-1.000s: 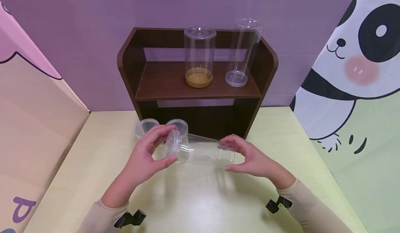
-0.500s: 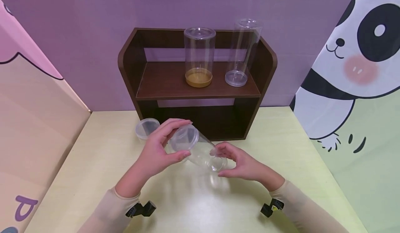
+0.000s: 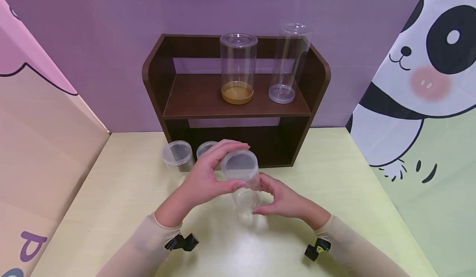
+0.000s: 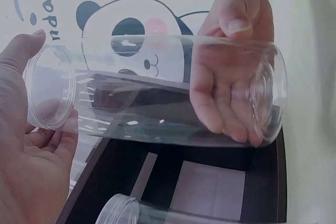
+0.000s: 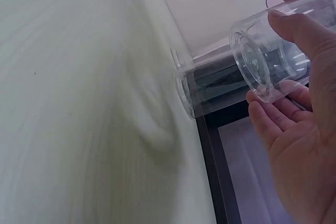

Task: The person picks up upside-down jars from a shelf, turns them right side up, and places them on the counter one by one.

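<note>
Far-left jar (image 3: 177, 155): stands on the table (image 3: 93, 198), near its far edge, just beside the left front foot of the shelf unit (image 3: 193, 97); translucent cap on top. Whether it is finished or waiting cannot be told.

Second jar (image 3: 206, 148): just right of the first, by the shelf unit's front edge, partly hidden; status likewise undetermined.

Left hand (image 3: 212, 178): thumb and fingers curled round the capped upper end of the held jar (image 4: 147, 93).

Tan-based jar (image 3: 238, 68): upright on the upper board, right of its middle, near the front edge. Judged placed.

Held jar: between both hands, in front of the shelf unit, capped end uppermost; appears raised off the table. Judged mid-handling, its setting-down not yet done.

Right hand (image 3: 280, 198): gripping the lower end, thumb on one side, fingers on the other.

Tall clear jar (image 3: 290, 64): upright on the upper board, near its right front corner. Judged placed.

Overall progress is judged partial.
</note>
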`<state>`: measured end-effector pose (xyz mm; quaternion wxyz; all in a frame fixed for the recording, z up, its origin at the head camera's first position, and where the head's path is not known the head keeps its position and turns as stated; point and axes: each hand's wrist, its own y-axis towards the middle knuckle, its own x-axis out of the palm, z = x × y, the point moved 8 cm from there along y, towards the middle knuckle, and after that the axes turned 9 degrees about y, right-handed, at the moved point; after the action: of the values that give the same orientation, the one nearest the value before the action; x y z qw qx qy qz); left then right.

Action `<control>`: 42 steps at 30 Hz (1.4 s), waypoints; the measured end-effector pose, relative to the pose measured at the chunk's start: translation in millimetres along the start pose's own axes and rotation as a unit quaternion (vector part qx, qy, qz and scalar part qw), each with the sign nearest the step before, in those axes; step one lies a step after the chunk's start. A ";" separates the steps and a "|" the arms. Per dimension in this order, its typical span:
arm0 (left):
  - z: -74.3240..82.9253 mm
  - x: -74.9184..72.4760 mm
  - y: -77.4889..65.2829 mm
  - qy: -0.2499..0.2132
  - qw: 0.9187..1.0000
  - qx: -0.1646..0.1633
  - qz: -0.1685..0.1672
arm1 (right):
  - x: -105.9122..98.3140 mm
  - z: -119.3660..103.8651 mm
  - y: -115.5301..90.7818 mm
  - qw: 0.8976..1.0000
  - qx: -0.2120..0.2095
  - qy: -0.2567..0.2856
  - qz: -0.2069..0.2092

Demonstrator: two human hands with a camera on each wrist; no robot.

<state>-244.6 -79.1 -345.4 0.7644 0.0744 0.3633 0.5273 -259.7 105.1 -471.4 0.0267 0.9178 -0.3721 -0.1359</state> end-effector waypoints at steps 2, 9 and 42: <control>-0.5 3.3 1.8 -0.001 1.000 0.000 -0.005 | 0.5 0.6 -0.2 1.000 0.003 0.000 0.004; -3.2 9.1 4.2 0.000 1.000 0.002 -0.011 | 0.8 3.3 0.6 1.000 0.001 -0.007 0.016; -10.7 22.2 3.5 0.051 0.998 0.018 -0.041 | -10.7 -29.3 5.0 0.992 -0.096 0.006 0.081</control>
<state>-250.1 -61.3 -362.0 0.7646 0.0459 0.4138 0.4920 -262.6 107.4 -440.0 0.1277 0.8785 -0.4307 -0.1625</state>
